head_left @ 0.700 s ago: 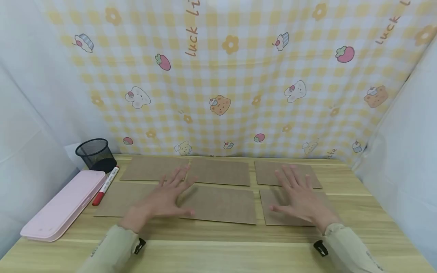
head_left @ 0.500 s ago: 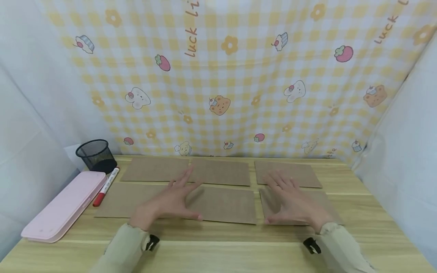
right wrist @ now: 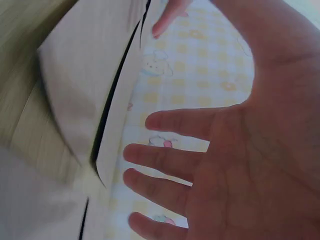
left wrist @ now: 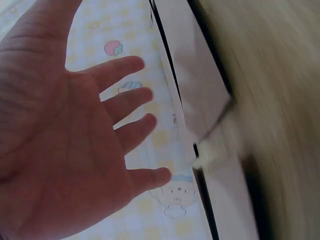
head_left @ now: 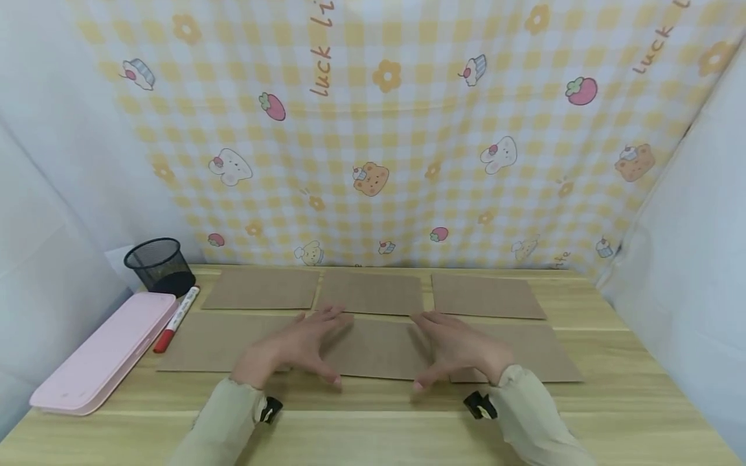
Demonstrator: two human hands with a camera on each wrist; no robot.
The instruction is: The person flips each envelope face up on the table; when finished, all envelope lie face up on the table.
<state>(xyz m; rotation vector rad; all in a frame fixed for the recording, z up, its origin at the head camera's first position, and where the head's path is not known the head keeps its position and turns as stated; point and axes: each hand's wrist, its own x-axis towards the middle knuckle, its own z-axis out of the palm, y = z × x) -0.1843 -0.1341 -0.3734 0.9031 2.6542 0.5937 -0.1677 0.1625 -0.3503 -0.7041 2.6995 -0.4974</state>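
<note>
Several flat brown cardboard rectangles lie in two rows on the table. My left hand (head_left: 297, 346) is at the left end of the front middle cardboard piece (head_left: 379, 349), partly over the front left piece (head_left: 215, 343). At the other end is my right hand (head_left: 460, 349), covering part of the front right piece (head_left: 530, 349). The two palms face each other with thumbs toward me. Both wrist views show spread fingers and nothing in either palm. Whether the fingertips touch the cardboard I cannot tell.
Behind lie the back left (head_left: 262, 288), back middle (head_left: 370, 292) and back right (head_left: 486, 296) cardboard pieces. At the left stand a black mesh cup (head_left: 160, 265), a pink case (head_left: 107, 353) and a red-capped marker (head_left: 177, 320). A checked curtain (head_left: 350, 142) hangs behind the wooden table (head_left: 361, 437).
Both hands have moved inward, the right one farther, from the right-hand pieces to the right end of the front middle piece. The cardboard pieces keep their layout; the view shifted slightly.
</note>
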